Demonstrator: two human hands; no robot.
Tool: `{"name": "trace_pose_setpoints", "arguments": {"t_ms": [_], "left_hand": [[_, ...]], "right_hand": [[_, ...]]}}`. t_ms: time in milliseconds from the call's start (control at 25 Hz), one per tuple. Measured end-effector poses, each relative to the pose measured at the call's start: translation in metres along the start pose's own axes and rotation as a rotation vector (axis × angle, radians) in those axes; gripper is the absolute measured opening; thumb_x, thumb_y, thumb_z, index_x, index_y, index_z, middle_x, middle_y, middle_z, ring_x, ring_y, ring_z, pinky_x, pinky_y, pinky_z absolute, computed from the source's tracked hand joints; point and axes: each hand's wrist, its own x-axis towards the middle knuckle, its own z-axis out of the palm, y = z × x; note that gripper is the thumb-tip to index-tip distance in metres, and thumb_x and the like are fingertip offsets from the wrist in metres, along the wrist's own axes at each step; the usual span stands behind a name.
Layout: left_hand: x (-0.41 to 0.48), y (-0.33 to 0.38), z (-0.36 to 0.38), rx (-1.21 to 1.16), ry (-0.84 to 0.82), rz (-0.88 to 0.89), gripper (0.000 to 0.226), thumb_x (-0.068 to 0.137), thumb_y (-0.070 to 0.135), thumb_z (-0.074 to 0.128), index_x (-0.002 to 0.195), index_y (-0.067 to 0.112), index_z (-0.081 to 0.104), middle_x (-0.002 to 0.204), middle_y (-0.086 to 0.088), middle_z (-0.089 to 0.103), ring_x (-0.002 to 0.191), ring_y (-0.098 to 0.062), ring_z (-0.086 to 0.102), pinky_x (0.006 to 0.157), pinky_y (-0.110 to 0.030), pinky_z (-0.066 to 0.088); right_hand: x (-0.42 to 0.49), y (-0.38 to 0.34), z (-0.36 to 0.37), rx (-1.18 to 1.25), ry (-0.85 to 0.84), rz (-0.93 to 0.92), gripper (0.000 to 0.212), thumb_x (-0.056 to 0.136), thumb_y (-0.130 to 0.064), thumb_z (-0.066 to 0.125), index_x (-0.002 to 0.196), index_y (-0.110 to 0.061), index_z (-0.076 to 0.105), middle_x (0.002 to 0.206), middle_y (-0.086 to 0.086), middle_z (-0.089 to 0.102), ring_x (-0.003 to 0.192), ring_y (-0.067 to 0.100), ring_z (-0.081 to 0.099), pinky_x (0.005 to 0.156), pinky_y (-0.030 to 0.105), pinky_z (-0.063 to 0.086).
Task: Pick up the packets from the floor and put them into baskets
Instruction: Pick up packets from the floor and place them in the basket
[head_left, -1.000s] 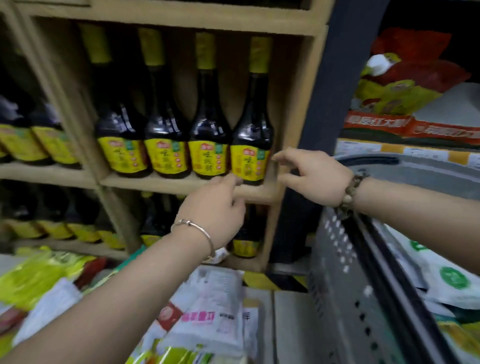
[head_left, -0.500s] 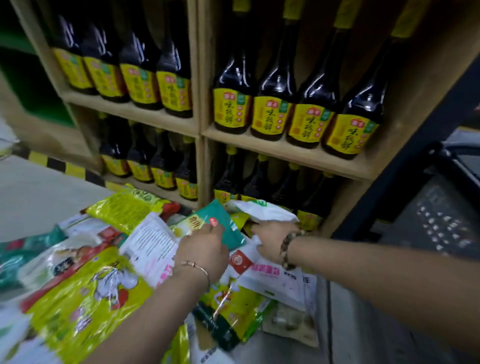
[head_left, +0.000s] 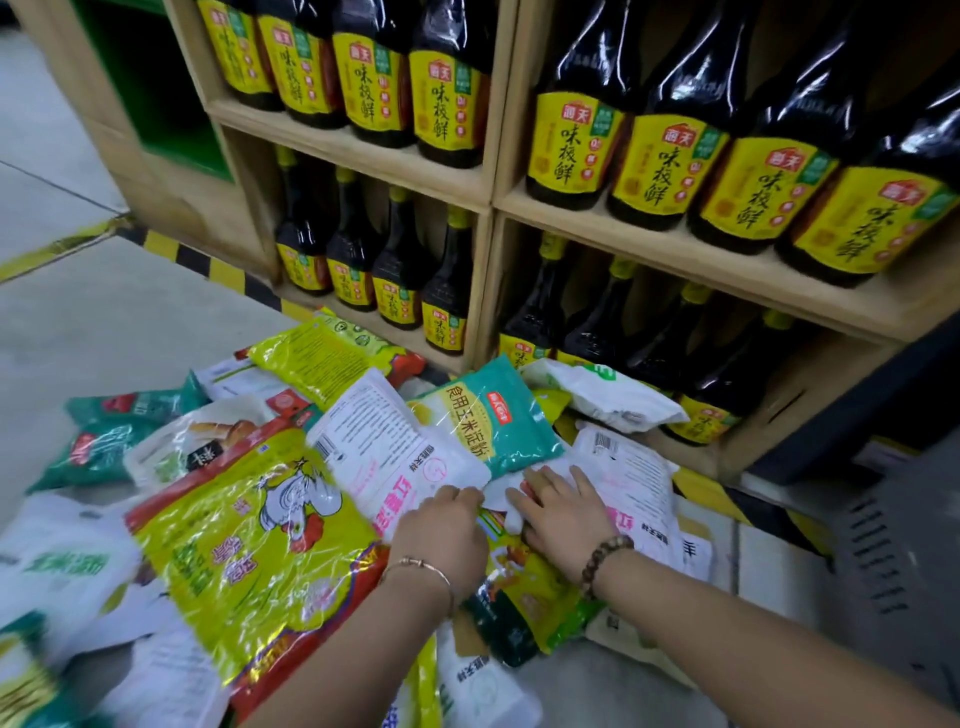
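Wooden shelving (head_left: 488, 192) of dark sauce bottles (head_left: 576, 140) fills the upper frame. Grey basket (head_left: 878, 551) at right edge, blurred and cut off. Packets (head_left: 249, 545) heaped on floor (head_left: 104, 322), centre-left.

Left hand (head_left: 441, 535): fingers curled at pink-lettered white packet (head_left: 384, 457), tips hidden, grip unclear.

Right hand (head_left: 563, 525): fingers straight, apart, pressing second white packet (head_left: 628, 478) below teal packet (head_left: 493, 415).

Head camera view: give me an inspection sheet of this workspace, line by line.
Surface: grey floor, yellow-black tape along the shelf foot.
Job's things: packets heaped on the floor, including a yellow packet, a teal packet, a white-and-pink packet.
Clutter: nothing seen.
Hands: left hand curled at the white-and-pink packet's edge, grip unclear; right hand flat on a white packet.
Cables: nothing seen.
Surroundings: wooden shelf of dark bottles; grey perforated wall at right, likely a basket.
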Motion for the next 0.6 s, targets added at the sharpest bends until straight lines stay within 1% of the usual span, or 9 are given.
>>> {"name": "trace_pose_setpoints", "arguments": {"t_ms": [80, 120, 160, 200, 240, 280, 360, 560, 600], "left_hand": [[0.002, -0.002, 0.001, -0.129, 0.021, -0.014, 0.043, 0.092, 0.021, 0.044, 0.135, 0.025, 0.042, 0.134, -0.002, 0.046, 0.115, -0.024, 0.051, 0.09, -0.034, 0.044], [0.004, -0.002, -0.001, -0.182, 0.038, -0.009, 0.045, 0.091, 0.018, 0.045, 0.136, 0.025, 0.042, 0.136, -0.003, 0.045, 0.117, -0.025, 0.05, 0.093, -0.035, 0.044], [0.007, -0.003, -0.003, -0.226, 0.064, -0.002, 0.047, 0.09, 0.015, 0.046, 0.136, 0.024, 0.042, 0.137, -0.004, 0.045, 0.118, -0.025, 0.05, 0.094, -0.035, 0.043], [0.011, -0.003, -0.006, -0.266, 0.096, -0.001, 0.048, 0.09, 0.012, 0.046, 0.136, 0.024, 0.042, 0.137, -0.004, 0.045, 0.118, -0.025, 0.05, 0.094, -0.034, 0.043], [0.014, -0.002, -0.008, -0.303, 0.124, -0.006, 0.048, 0.09, 0.011, 0.046, 0.135, 0.024, 0.043, 0.137, -0.004, 0.045, 0.119, -0.024, 0.05, 0.093, -0.033, 0.043], [0.017, -0.001, -0.011, -0.335, 0.144, -0.01, 0.047, 0.09, 0.01, 0.046, 0.134, 0.025, 0.044, 0.137, -0.003, 0.046, 0.119, -0.022, 0.049, 0.092, -0.032, 0.042], [0.018, -0.001, -0.011, -0.364, 0.148, -0.005, 0.046, 0.09, 0.011, 0.047, 0.134, 0.025, 0.045, 0.137, -0.003, 0.045, 0.12, -0.022, 0.048, 0.093, -0.032, 0.041], [0.012, -0.007, 0.002, -0.27, 0.019, 0.096, 0.052, 0.087, 0.018, 0.056, 0.137, 0.026, 0.041, 0.142, 0.001, 0.042, 0.126, -0.019, 0.042, 0.101, -0.03, 0.038], [0.012, -0.008, 0.002, -0.256, 0.001, 0.111, 0.056, 0.086, 0.021, 0.06, 0.138, 0.027, 0.04, 0.142, 0.002, 0.041, 0.127, -0.018, 0.041, 0.103, -0.03, 0.037]], "right_hand": [[0.0, 0.004, -0.006, 0.003, 0.115, -0.055, 0.04, 0.09, -0.032, 0.049, 0.127, -0.02, 0.054, 0.131, 0.008, 0.054, 0.124, 0.024, 0.048, 0.103, 0.042, 0.034], [0.002, 0.005, -0.014, 0.039, 0.144, -0.081, 0.033, 0.086, -0.03, 0.056, 0.115, -0.016, 0.063, 0.117, 0.007, 0.063, 0.11, 0.023, 0.057, 0.09, 0.035, 0.045], [0.003, 0.006, -0.021, 0.078, 0.169, -0.105, 0.025, 0.078, -0.028, 0.067, 0.099, -0.013, 0.069, 0.1, 0.006, 0.067, 0.094, 0.022, 0.063, 0.073, 0.028, 0.049], [0.003, 0.009, -0.025, 0.095, 0.217, -0.12, 0.021, 0.066, -0.026, 0.078, 0.081, -0.013, 0.07, 0.082, 0.004, 0.068, 0.076, 0.02, 0.065, 0.058, 0.023, 0.047], [0.0, 0.011, -0.027, 0.11, 0.261, -0.119, 0.024, 0.055, -0.025, 0.085, 0.069, -0.015, 0.068, 0.07, 0.001, 0.065, 0.063, 0.019, 0.064, 0.05, 0.019, 0.045], [-0.005, 0.013, -0.028, 0.145, 0.318, -0.11, 0.026, 0.051, -0.023, 0.087, 0.065, -0.015, 0.067, 0.065, 0.0, 0.063, 0.058, 0.019, 0.062, 0.05, 0.019, 0.044], [-0.016, 0.015, -0.023, 0.243, 0.376, -0.121, 0.023, 0.055, -0.019, 0.083, 0.07, -0.013, 0.067, 0.067, 0.002, 0.062, 0.059, 0.021, 0.061, 0.058, 0.023, 0.048], [-0.029, 0.017, -0.037, 0.347, 0.336, -0.104, 0.013, 0.074, -0.012, 0.07, 0.082, -0.002, 0.067, 0.076, 0.013, 0.063, 0.074, 0.03, 0.062, 0.072, 0.035, 0.047], [-0.031, 0.018, -0.045, 0.351, 0.34, -0.112, 0.014, 0.077, -0.013, 0.066, 0.082, 0.0, 0.067, 0.076, 0.015, 0.062, 0.074, 0.03, 0.062, 0.071, 0.035, 0.047]]}}
